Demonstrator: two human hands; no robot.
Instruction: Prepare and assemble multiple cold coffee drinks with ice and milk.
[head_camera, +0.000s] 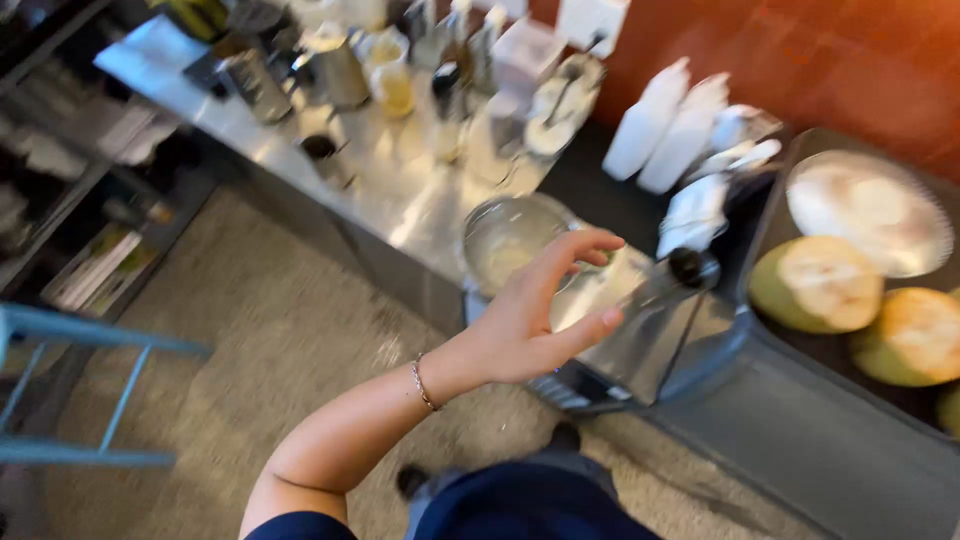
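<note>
Left hand (535, 315) is up over the shiny steel surface (400, 200), fingers (585, 245) spread wide, holding nothing, right beside the clear round glass bowl (510, 240). Looks like a reach; closing on the bowl's rim comes next. Right hand isn't visible.

At the centre of the frame the left hand (540, 315), fingers spread and empty, hovers just in front of a clear plastic cup (510, 240) on the steel counter (400, 190). White bottles (665, 125) stand at upper right, and trimmed coconuts (820, 285) lie at the right edge.
</note>
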